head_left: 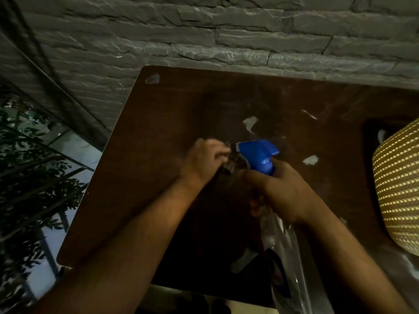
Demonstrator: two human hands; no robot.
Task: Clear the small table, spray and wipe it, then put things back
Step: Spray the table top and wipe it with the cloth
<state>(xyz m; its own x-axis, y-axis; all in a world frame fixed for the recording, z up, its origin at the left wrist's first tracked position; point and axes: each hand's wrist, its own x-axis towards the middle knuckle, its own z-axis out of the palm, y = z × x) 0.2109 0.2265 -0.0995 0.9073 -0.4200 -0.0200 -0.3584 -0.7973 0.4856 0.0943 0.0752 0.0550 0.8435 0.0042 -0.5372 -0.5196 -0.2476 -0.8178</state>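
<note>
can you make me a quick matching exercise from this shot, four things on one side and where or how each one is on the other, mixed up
Things:
1. spray bottle
2. dark cloth
3. woven yellow object
4. pale scrap

Places or states:
A. lying on the bare brown table, beyond both hands
B. bunched in the left hand
C. at the table's right edge, untouched
D. held by the neck in the right hand, blue head up

Pairs: 1-D, 2-B, 3-C, 4-A
</note>
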